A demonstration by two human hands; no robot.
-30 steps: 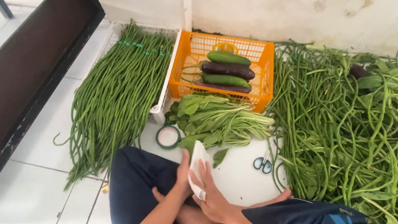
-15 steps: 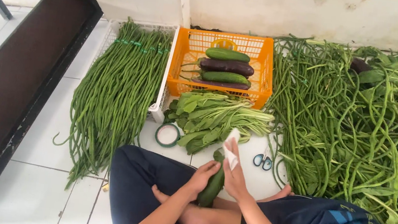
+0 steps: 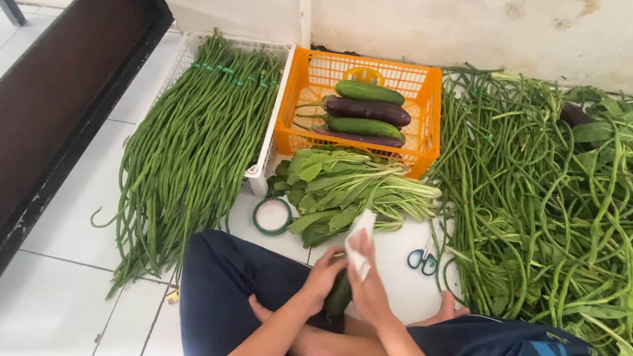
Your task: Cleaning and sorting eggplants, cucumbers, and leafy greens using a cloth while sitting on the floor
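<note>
I sit cross-legged on a white tiled floor. My left hand (image 3: 323, 277) grips a dark green cucumber (image 3: 337, 295) held upright in my lap. My right hand (image 3: 368, 285) holds a white cloth or paper (image 3: 360, 236) against the cucumber's upper end. Just beyond my hands lies a bunch of leafy greens (image 3: 347, 190). Behind it an orange crate (image 3: 423, 139) holds cucumbers (image 3: 369, 92) and dark eggplants (image 3: 366, 111).
Bundled long beans (image 3: 195, 147) fill a white crate at the left. A large loose heap of long beans (image 3: 570, 209) covers the right. A green tape roll (image 3: 273, 216) and small scissors (image 3: 422, 260) lie on the floor. A dark bench (image 3: 25, 126) runs along the left.
The white cloth first rose from my lap toward the greens, showing the cucumber under it. Since then my hands have closed in, with the cloth pressed at the cucumber's top.
</note>
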